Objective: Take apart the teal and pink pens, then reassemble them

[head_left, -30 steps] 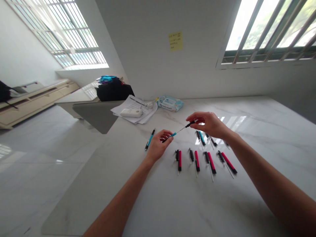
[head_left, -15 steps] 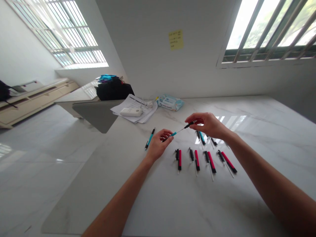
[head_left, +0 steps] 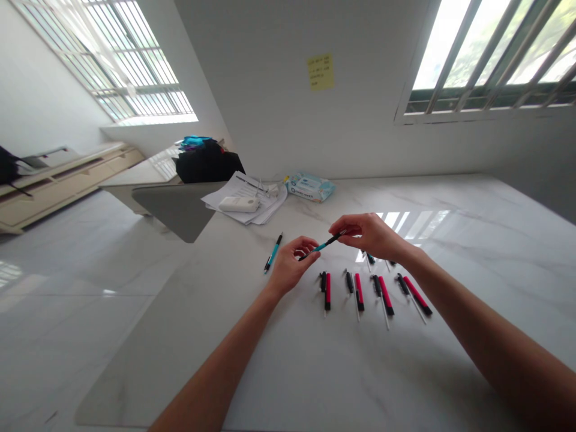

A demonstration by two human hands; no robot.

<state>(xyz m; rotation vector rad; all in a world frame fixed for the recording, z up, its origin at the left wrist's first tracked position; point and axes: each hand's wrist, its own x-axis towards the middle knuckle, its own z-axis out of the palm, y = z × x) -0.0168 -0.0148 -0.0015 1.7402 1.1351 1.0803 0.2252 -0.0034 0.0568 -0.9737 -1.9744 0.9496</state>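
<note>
Above the white marble table [head_left: 315, 372], my left hand [head_left: 290, 264] pinches the teal barrel of a pen [head_left: 322, 246]. My right hand [head_left: 366, 234] grips the black end of the same pen, and the two halves meet between my hands. A row of red pen barrels with black parts and thin refills [head_left: 373, 294] lies on the table just below my hands. Several more teal and black parts [head_left: 371, 259] lie partly hidden under my right wrist. One whole teal pen [head_left: 273, 254] rests to the left of my left hand.
At the back of the table lie a stack of papers [head_left: 247, 195] with a white device [head_left: 239, 204] on it and a pack of wipes [head_left: 310, 187]. A black bag [head_left: 207, 162] sits beyond the table's left edge. A yellow note [head_left: 320, 72] sticks to the wall.
My right hand has moved left toward my left hand, sliding the black part along the thin refill until it meets the teal barrel. My left hand has stayed put.
</note>
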